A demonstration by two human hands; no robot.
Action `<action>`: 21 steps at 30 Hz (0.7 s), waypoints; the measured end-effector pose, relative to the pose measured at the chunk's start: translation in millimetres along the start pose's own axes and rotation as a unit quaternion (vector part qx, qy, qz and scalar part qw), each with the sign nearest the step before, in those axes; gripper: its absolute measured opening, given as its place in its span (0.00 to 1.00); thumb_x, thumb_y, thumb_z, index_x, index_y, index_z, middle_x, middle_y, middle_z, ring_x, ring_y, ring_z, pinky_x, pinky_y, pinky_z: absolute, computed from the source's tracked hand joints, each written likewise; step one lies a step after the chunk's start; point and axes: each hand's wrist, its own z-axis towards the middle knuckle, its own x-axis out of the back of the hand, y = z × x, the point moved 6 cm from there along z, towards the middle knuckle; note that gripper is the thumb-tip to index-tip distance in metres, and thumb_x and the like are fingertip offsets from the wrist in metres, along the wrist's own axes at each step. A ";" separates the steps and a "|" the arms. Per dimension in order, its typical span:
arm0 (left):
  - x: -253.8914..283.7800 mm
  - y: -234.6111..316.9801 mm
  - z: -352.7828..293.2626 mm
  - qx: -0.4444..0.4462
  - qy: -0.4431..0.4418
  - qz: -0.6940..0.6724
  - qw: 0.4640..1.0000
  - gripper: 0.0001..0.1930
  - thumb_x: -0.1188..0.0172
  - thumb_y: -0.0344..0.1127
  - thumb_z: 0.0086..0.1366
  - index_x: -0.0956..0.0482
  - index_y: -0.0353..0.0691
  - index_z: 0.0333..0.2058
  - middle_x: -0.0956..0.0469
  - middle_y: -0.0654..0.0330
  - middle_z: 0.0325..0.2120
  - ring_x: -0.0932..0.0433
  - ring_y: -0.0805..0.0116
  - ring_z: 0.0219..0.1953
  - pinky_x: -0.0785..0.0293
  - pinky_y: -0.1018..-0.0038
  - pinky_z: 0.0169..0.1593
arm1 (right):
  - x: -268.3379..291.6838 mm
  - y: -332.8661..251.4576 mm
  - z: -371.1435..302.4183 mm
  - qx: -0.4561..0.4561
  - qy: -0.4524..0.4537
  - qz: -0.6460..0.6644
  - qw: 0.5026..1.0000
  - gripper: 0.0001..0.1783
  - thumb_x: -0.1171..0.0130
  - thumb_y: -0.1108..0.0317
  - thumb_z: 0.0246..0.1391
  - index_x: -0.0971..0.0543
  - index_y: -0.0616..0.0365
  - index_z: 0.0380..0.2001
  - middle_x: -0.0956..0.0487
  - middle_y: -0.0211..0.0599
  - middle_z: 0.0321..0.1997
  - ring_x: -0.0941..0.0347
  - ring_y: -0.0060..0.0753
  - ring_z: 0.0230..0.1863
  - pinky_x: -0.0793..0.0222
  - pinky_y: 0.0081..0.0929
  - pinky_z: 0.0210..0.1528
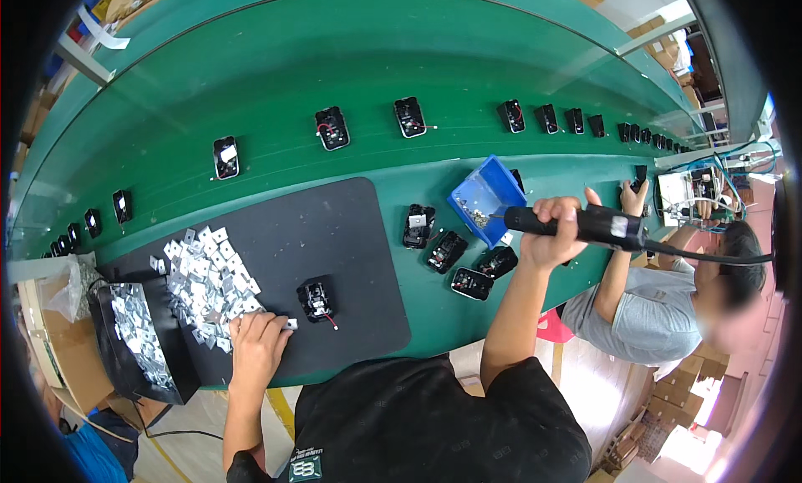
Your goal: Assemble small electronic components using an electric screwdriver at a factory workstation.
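Observation:
My right hand (553, 231) is wrapped around a black electric screwdriver (601, 224) with a cable at its back end. The driver's tip reaches over a blue bin (464, 182) holding small screws (476, 216). On the dark mat, my left hand (257, 339) is closed beside a pile of small white square plates (209, 278). One white plate (291, 323) shows at its fingertips. Just beyond that hand lies an open black housing (316, 301) with parts inside and a red wire.
More black housings (447, 251) lie around the bin. Others stand in a row along the green conveyor belt (276, 132). At the left, a black box (171, 349) holds more plates. On the right, a co-worker (643, 308) in grey handles a black piece.

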 end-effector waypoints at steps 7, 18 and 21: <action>-4.6 -2.0 5.0 -0.009 -0.012 -0.026 1.000 0.12 0.33 0.27 0.42 0.25 0.40 0.28 0.25 0.61 0.30 0.28 0.62 0.36 0.38 0.67 0.42 | -12.0 46.7 1.5 -0.014 -0.021 -0.010 1.000 0.24 0.43 0.74 0.49 0.37 0.63 0.50 0.32 0.32 0.21 0.35 0.25 0.20 0.34 0.28 0.26; 4.6 -7.0 27.7 0.122 0.066 -0.285 0.948 0.08 0.33 0.27 0.45 0.23 0.37 0.24 0.21 0.60 0.30 0.23 0.62 0.35 0.32 0.70 0.42 | -21.0 72.2 0.2 -0.055 -0.043 -0.059 0.996 0.23 0.45 0.77 0.47 0.35 0.65 0.49 0.30 0.32 0.22 0.35 0.25 0.21 0.34 0.26 0.27; 2.3 -1.5 36.3 0.103 0.064 -0.267 0.956 0.08 0.33 0.27 0.46 0.22 0.38 0.27 0.23 0.59 0.38 0.25 0.62 0.41 0.32 0.69 0.44 | -25.6 62.8 1.4 -0.043 -0.050 -0.045 0.997 0.24 0.45 0.76 0.48 0.36 0.64 0.50 0.31 0.33 0.22 0.37 0.25 0.21 0.34 0.28 0.28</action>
